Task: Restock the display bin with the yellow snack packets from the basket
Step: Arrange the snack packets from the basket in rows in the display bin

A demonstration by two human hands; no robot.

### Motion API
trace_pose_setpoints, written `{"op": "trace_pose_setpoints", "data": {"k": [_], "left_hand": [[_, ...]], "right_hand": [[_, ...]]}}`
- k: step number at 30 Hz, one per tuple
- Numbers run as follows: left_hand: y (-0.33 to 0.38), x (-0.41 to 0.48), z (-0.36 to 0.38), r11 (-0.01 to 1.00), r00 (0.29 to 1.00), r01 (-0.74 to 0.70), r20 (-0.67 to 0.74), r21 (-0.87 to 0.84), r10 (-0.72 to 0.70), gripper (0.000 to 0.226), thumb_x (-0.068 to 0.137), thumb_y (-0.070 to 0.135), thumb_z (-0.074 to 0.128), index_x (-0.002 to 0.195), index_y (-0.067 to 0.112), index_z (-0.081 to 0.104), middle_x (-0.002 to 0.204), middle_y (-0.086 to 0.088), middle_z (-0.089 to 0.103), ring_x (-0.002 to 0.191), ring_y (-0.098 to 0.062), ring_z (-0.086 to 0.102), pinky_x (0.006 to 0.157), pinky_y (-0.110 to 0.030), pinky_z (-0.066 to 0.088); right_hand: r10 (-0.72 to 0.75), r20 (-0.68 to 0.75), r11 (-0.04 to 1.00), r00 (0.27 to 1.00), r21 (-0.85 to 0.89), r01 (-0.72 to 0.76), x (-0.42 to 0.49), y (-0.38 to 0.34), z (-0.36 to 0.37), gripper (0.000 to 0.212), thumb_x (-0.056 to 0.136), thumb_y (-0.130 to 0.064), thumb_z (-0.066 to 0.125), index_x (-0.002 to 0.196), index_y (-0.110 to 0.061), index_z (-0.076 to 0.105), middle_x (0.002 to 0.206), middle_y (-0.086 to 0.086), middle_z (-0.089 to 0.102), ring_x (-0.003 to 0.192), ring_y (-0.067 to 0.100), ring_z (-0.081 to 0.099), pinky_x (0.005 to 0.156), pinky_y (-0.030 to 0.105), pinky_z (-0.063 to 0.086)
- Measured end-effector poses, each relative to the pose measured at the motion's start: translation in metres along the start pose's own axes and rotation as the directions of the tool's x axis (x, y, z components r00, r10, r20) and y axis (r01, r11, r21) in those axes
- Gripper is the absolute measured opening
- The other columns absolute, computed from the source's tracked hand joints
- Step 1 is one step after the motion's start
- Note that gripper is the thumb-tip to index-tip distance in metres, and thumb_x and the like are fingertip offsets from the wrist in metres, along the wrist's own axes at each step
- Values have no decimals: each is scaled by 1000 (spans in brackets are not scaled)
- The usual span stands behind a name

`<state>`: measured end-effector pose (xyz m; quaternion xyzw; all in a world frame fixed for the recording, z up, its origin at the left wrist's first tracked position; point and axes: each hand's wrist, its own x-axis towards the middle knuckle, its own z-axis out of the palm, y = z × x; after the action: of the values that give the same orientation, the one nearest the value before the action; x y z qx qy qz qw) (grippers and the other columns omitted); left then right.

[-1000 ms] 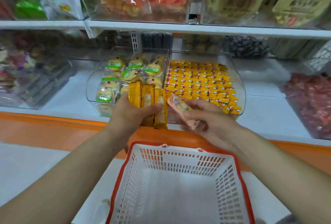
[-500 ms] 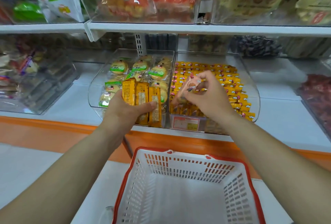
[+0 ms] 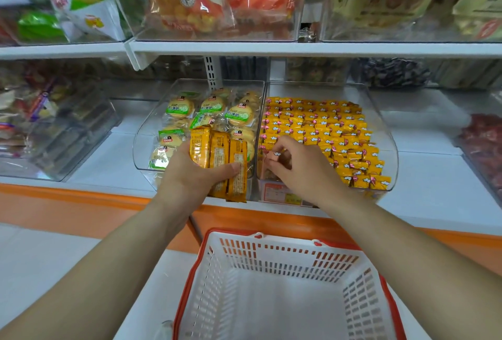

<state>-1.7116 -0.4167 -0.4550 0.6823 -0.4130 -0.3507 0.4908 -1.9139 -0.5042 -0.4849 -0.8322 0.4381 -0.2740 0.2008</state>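
My right grip (image 3: 301, 168) has sunk into the display bin (image 3: 389, 146), pinching one packet (image 3: 272, 155). Left grip (image 3: 187, 176) clasps three yellow packets (image 3: 219, 156) upright.

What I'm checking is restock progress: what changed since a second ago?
The right hand carried its packet from beside the left hand forward into the bin, down at its front-left corner, still pinching it. The left hand still grips its stack; the basket stayed put.

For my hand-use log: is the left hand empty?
No, the left hand grips several yellow snack packets, fanned side by side.
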Motion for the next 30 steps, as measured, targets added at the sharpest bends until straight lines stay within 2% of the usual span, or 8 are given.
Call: {"op": "trace_pose_setpoints", "data": {"k": [5, 11, 15, 18, 20, 22, 25, 30], "left_hand": [[1, -4, 9, 1000, 1000, -18, 3, 16, 18, 47, 72, 28, 90, 110, 31, 62, 94, 11, 76, 75, 1, 73, 52, -13, 54], [6, -10, 19, 1000, 1000, -25, 10, 5, 25, 50, 73, 26, 90, 116, 26, 64, 94, 9, 77, 78, -2, 75, 54, -14, 55], [11, -15, 23, 999, 999, -38, 0, -33, 38, 49, 73, 24, 89, 116, 24, 64, 92, 8, 78, 78, -1, 74, 54, -13, 55], [15, -22, 28, 995, 997, -60, 41, -80, 64, 46, 73, 26, 88, 113, 27, 66, 91, 12, 79, 82, -5, 76, 59, -17, 58], [18, -29, 34, 991, 989, -74, 116, -116, 87, 48, 70, 29, 87, 113, 28, 66, 94, 11, 79, 85, -8, 77, 64, -22, 61], [20, -35, 42, 987, 977, -73, 189, -143, 100, 52, 65, 32, 86, 113, 26, 68, 96, 5, 80, 87, -13, 78, 66, -26, 63], [21, -38, 52, 985, 964, -67, 244, -160, 106, 53, 62, 33, 86, 112, 25, 69, 97, 3, 80, 88, -16, 78, 68, -28, 63], [21, -34, 52, 994, 973, -36, 222, -99, 57, 34, 75, 29, 86, 104, 27, 68, 88, 0, 80, 81, -20, 78, 67, -34, 62]], "right_hand": [[-11, -24, 989, 1000, -149, 8, -6, -4, 15, 23, 95, -38, 64, 113, -28, 54, 95, 0, 72, 82, 24, 66, 65, 43, 57], [11, 28, 999, 1000, -39, -10, -13, -2, 11, 23, 94, -42, 65, 110, -28, 58, 101, -4, 70, 89, 20, 65, 72, 41, 57], [27, 9, 1000, 1000, -15, -26, -16, -2, -10, 41, 94, -43, 65, 131, -29, 58, 122, -7, 60, 104, 11, 59, 86, 30, 53], [127, -70, 955, 990, 277, -103, -26, -8, -23, 36, 97, -38, 61, 131, -29, 58, 107, -13, 65, 86, -1, 64, 71, 14, 51], [196, 29, 831, 980, 526, -182, -35, -16, -26, 38, 98, -39, 59, 135, -30, 54, 103, -11, 67, 83, -5, 66, 63, 9, 50], [199, 114, 727, 973, 648, -225, -43, -21, -28, 44, 97, -38, 60, 139, -36, 49, 104, -3, 67, 81, 6, 70, 62, 19, 57], [196, 149, 686, 969, 685, -244, -48, -21, -37, 43, 95, -34, 64, 135, -44, 50, 108, 7, 65, 80, 17, 72, 64, 32, 62], [321, 155, 555, 935, 769, -318, -43, 0, -58, 24, 91, -28, 72, 113, -34, 66, 94, 1, 74, 87, 23, 74, 82, 55, 60]]}}
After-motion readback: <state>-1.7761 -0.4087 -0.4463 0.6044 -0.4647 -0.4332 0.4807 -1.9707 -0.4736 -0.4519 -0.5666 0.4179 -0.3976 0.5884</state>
